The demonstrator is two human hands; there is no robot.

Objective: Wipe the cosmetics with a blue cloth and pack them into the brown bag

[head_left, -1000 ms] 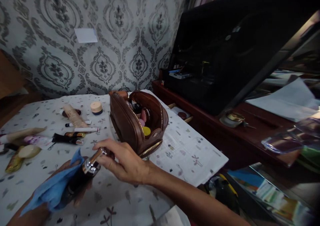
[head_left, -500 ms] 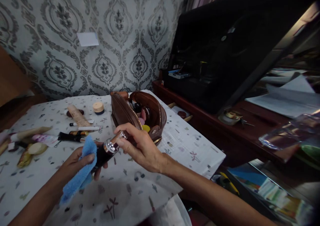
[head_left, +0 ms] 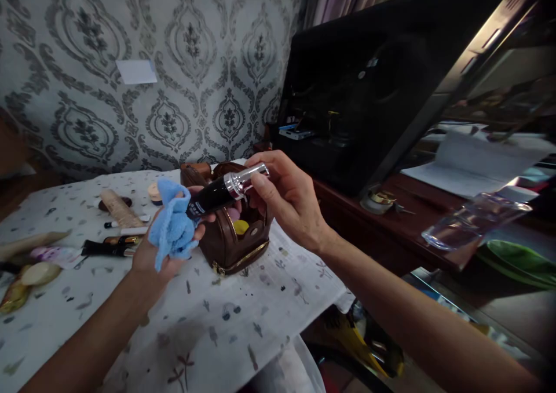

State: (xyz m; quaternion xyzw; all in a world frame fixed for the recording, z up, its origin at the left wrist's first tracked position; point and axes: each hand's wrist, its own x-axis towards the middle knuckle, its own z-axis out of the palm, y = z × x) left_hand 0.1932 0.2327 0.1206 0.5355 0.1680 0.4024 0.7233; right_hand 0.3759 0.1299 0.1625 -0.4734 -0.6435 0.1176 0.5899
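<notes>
My left hand (head_left: 163, 254) is wrapped around a crumpled blue cloth (head_left: 174, 228) and the lower end of a black cosmetic bottle (head_left: 214, 196). The bottle lies tilted, its silver top up and to the right. Thumb and fingers of my right hand (head_left: 289, 199) pinch that shiny silver top (head_left: 248, 179). Behind and below the bottle stands a brown leather cosmetic bag (head_left: 237, 257), unzipped, with a yellow item (head_left: 240, 226) and a pink one showing inside. The bottle and my hands hide part of the bag.
On the patterned tablecloth (head_left: 208, 300) at left lie several cosmetics: a beige tube (head_left: 119, 210), a dark tube (head_left: 102, 248), a round jar (head_left: 154, 192). At right, a dark red cabinet (head_left: 408, 236) holds a large black screen (head_left: 343, 91) and a clear bottle (head_left: 475, 219).
Both hands have lifted the bottle up and to the right, over the bag. The blue cloth has bunched up around its lower end. The camera view has turned slightly right.
</notes>
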